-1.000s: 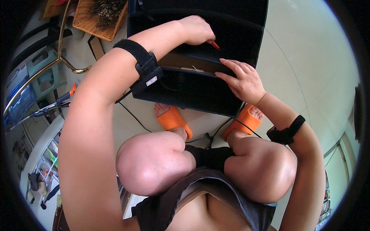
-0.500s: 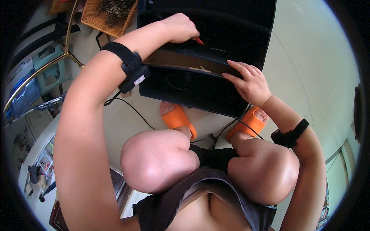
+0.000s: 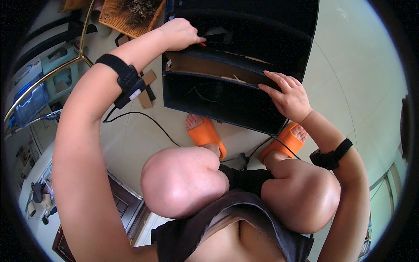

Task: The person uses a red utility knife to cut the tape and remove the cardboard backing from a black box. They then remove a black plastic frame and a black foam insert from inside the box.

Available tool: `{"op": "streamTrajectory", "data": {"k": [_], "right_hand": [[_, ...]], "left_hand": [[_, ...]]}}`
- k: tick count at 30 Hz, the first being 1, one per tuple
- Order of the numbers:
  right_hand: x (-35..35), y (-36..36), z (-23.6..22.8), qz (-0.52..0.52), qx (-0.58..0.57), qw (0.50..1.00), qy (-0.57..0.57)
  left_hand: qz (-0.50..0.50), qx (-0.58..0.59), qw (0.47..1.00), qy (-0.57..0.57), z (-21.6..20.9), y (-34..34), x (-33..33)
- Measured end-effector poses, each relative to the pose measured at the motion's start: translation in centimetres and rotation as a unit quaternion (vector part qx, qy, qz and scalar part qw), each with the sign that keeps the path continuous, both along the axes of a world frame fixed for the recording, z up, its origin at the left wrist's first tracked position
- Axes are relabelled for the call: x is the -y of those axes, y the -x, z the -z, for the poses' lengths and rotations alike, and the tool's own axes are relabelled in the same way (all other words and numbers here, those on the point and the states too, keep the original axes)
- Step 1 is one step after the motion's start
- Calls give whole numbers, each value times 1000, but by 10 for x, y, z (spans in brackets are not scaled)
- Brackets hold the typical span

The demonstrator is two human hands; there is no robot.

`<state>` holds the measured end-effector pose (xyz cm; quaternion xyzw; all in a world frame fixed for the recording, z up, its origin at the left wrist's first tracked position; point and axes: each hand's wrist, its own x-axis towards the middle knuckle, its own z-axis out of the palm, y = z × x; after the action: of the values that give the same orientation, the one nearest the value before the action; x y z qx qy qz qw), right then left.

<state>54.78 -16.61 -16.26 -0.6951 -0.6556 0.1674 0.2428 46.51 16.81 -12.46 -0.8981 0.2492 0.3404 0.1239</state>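
In front of me on the floor is a large black box (image 3: 227, 94) with divider panels. Between two panels runs a brown-lined slot (image 3: 196, 65) with a short pale strip (image 3: 233, 78) at its edge. My left hand (image 3: 180, 35) is closed near the box's left side, over the black panel behind the slot. A small red thing (image 3: 202, 44) pokes out at its fingertips; most of it is hidden. My right hand (image 3: 289, 94) lies at the right end of the slot. Its fingers are stretched out, the tips touching the panel edges, and it holds nothing.
Orange slippers (image 3: 206, 133) are on my feet just before the box. Black cables (image 3: 148, 115) cross the pale floor. Brown cardboard pieces (image 3: 147, 89) lie left of the box, near a wicker basket (image 3: 126, 22) of dried flowers and a gold metal frame (image 3: 80, 41).
My left hand has moved left along the panel with the red thing. My right hand has stayed at the slot's right end. The whole view has shifted slightly.
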Motion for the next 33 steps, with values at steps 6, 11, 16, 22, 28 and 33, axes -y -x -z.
{"op": "streamTrajectory", "data": {"k": [6,11,16,22,28,33], "right_hand": [[1,-1,0,-2,11,1000,-2],[1,-1,-1,-7,10,1000,2],[3,-1,1,-7,5,1000,10],[-2,-6,-9,-9,-10,1000,27],[-75,8,-22,-5,-102,985,138],[-141,23,-9,-37,-52,974,217]], "left_hand": [[28,-27,998,-40,-2,13,-23],[11,-74,994,-80,-2,-4,-4],[18,-115,982,-149,-5,-14,7],[-92,-91,990,-58,-4,2,-11],[-108,-99,987,-67,-4,14,-11],[-130,-103,984,-70,-15,9,-3]]}}
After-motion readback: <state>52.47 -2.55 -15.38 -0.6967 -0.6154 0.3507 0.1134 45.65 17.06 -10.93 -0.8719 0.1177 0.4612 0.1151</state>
